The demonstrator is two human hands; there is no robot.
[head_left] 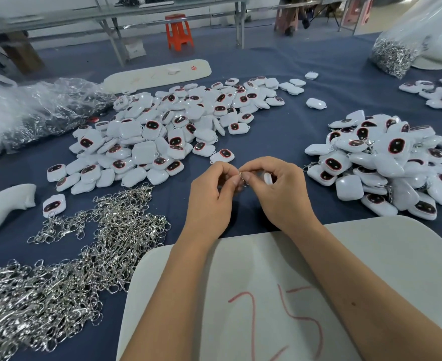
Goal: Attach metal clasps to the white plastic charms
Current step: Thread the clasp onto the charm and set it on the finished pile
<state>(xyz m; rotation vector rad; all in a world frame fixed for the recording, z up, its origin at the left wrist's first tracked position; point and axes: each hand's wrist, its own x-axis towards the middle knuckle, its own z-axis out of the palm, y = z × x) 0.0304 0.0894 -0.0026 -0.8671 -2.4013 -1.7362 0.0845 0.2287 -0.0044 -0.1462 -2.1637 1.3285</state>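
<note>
My hands: two, meeting just beyond the far edge of the white board point(279, 269) marked "25".
Left hand point(209, 196): fingers curled, pinching a small metal clasp point(241, 176) at the fingertips.
Right hand point(277, 188): fingers curled round one white charm point(267, 177), thumb and forefinger pinching at the same clasp.
Charm piles: three that I can count. The big loose pile point(162, 131) lies beyond the board to the left, a second heap point(381, 162) beyond it to the right, a third point(438, 95) far right at the frame edge.
Stray charm: one point(54, 204), left of the board, touching the clasps.
Loose clasps: one wide spread point(71, 256) left of the board, too many to count.
Bags: two clear ones, one point(32, 110) far left, one point(397, 48) far right holding clasps.
Stool: one orange point(178, 31), well beyond the board.
</note>
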